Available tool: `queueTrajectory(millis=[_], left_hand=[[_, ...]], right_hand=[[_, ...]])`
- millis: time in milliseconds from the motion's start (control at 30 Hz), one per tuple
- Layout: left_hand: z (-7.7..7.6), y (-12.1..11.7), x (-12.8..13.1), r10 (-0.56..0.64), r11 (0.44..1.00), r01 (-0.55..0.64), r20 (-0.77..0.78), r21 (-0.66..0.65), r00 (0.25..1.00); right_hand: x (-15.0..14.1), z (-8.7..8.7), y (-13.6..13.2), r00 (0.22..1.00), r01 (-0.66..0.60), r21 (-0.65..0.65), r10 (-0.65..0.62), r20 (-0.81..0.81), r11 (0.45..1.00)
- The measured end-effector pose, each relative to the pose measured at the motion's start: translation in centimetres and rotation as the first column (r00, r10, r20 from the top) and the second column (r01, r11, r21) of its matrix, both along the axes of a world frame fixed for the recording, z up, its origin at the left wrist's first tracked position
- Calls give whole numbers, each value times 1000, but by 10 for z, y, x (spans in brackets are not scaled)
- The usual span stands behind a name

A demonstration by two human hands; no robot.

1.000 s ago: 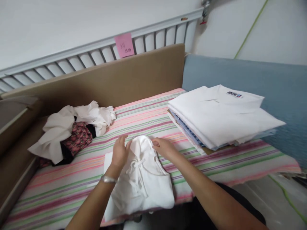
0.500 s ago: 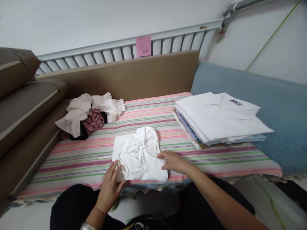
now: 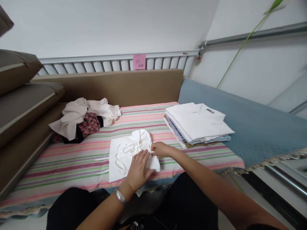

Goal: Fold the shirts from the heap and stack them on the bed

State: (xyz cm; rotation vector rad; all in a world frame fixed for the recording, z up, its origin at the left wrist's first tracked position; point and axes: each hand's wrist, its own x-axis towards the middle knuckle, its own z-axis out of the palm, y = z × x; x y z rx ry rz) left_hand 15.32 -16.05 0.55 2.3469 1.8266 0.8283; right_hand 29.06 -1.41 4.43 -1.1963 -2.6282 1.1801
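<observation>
A folded white garment [image 3: 116, 174] with loose white drawstrings and a gathered, rounded top lies on the striped cloth in front of me. My left hand [image 3: 138, 168] rests on its right half, fingers stretched out flat over the fabric and partly covering it. At the garment's right edge, my right hand [image 3: 161, 149] has its fingers closed in a pinch on the fabric. The two hands are close together, with the left fingertips just beside the right ones.
A stack of folded shirts [image 3: 199, 123], a white one on top, lies to the right. Crumpled white cloth [image 3: 74, 118] and a floral piece [image 3: 90, 124] lie at the left. Beside them rise stacked brown cushions [image 3: 26, 99]. Behind stands a brown board [image 3: 120, 88] with a pink note [image 3: 139, 61].
My left hand has moved right, from the garment's left corner onto its right half. My right hand has gone slightly up along the right edge. The camera view has shifted.
</observation>
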Motion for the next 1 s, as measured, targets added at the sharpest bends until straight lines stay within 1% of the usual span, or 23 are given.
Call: queueTrajectory(millis=[67, 133, 200, 233, 267, 333, 367, 433, 467, 500, 533, 567, 667, 767, 833, 900, 967, 1000], left_hand=[[13, 22, 5, 39, 998, -31, 136, -57, 990], [25, 42, 2, 94, 985, -42, 313, -169, 945], [36, 59, -8, 133, 963, -7, 454, -268, 881], [41, 65, -15, 140, 955, 16, 499, -296, 855], [46, 70, -21, 139, 950, 37, 528, -309, 838], [53, 76, -33, 133, 946, 69, 572, -318, 810], [56, 78, -37, 136, 943, 82, 597, -323, 791], [60, 81, -43, 144, 938, 102, 640, -332, 755], [61, 82, -44, 150, 936, 109, 656, -335, 739], [62, 82, -45, 154, 934, 114, 670, -338, 726], [62, 82, -45, 157, 933, 118, 681, -340, 716], [62, 82, -44, 158, 932, 123, 689, -340, 707], [62, 80, -41, 155, 932, 134, 703, -338, 694], [62, 79, -36, 151, 933, 136, 706, -333, 692], [59, 76, -34, 148, 936, 131, 705, -326, 693], [52, 71, -32, 135, 961, 72, 680, -267, 721], [39, 59, -31, 131, 987, -47, 602, -154, 787], [30, 50, -31, 140, 990, -109, 544, -88, 827]], right_hand=[[-5, 13, 1, 999, 17, 44, -16, -33, 999], [-5, 24, -1, 995, 62, 108, -53, -86, 992], [2, 30, -7, 974, 157, 158, -126, -189, 975], [8, 30, -13, 952, 220, 158, -177, -250, 962], [15, 27, -20, 924, 281, 131, -231, -304, 951], [29, 17, -38, 873, 366, 5, -341, -348, 931], [35, 9, -47, 860, 384, -87, -391, -328, 919], [40, -7, -64, 841, 397, -272, -466, -274, 877], [40, -14, -70, 831, 399, -334, -490, -262, 854], [37, -21, -74, 819, 398, -368, -506, -269, 840], [33, -26, -76, 810, 391, -376, -508, -293, 840], [28, -29, -76, 806, 379, -360, -495, -325, 852], [11, -34, -66, 820, 368, -244, -437, -369, 897], [-3, -36, -50, 811, 408, -166, -440, -385, 898], [-8, -40, -43, 786, 422, -178, -456, -417, 889], [-11, -47, -42, 762, 418, -226, -475, -441, 880], [-11, -55, -45, 736, 415, -289, -505, -450, 863], [-10, -60, -48, 708, 410, -349, -535, -461, 843]])
